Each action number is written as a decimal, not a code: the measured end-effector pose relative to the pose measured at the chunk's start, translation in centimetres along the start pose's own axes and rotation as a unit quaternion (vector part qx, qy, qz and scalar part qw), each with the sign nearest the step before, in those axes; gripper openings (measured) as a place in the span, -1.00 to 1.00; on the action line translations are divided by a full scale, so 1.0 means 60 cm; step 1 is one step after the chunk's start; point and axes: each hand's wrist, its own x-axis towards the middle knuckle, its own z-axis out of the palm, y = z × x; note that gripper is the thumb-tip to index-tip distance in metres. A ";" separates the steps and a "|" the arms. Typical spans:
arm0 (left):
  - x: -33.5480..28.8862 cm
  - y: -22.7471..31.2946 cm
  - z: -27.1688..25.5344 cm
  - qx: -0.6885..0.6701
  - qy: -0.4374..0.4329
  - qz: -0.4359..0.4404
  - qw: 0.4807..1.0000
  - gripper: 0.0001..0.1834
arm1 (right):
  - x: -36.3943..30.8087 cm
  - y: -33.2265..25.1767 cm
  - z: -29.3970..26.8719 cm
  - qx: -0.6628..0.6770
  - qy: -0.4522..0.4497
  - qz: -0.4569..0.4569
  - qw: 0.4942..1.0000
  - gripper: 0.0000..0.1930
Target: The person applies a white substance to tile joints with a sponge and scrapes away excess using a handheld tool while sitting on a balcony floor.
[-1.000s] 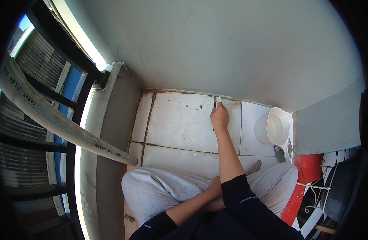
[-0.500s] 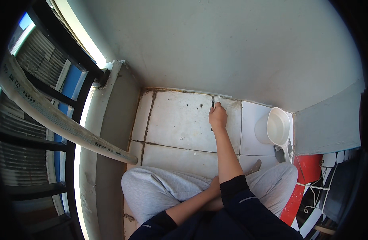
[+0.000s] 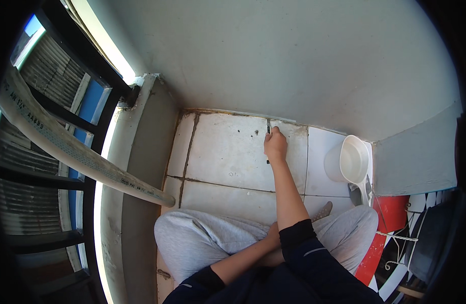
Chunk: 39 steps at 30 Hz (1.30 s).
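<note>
My right hand is closed around a slim black tool. The tool's far end meets the floor beside a dark joint between the white tiles, close to the back wall. Its other end pokes out below my fingers; its exact kind is too small to make out. My left hand rests low over my lap, passing beneath my right forearm, and its fingers are hidden there. Small dark specks lie on the tile left of the tool.
A white plastic dipper stands to the right, with a grey metal blade partly under its handle. A red container and white cord sit beyond my right knee. On the left, a PVC pipe slants past a black railing.
My right hand and the tool have shifted very slightly toward the back wall. My left hand stays in the same place.
</note>
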 end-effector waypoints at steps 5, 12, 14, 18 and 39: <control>0.008 -0.048 0.031 -0.166 0.048 -0.054 0.984 -0.66 | -0.008 -0.017 0.007 -0.010 0.045 0.053 0.998 -0.81; -0.015 0.034 -0.025 -0.167 0.141 -0.018 0.976 -0.68 | -0.014 -0.016 -0.005 -0.052 0.059 0.005 0.997 -0.82; -0.009 0.024 -0.031 0.026 0.069 0.007 0.997 -0.70 | -0.005 -0.011 -0.010 -0.025 0.017 0.002 1.000 -0.83; -0.004 0.040 -0.048 0.017 0.028 0.001 0.999 -0.72 | -0.001 -0.002 -0.032 -0.040 0.017 0.012 0.999 -0.85; -0.001 0.052 -0.055 0.063 0.010 -0.021 0.998 -0.74 | -0.003 -0.006 -0.048 -0.077 0.035 0.024 0.996 -0.83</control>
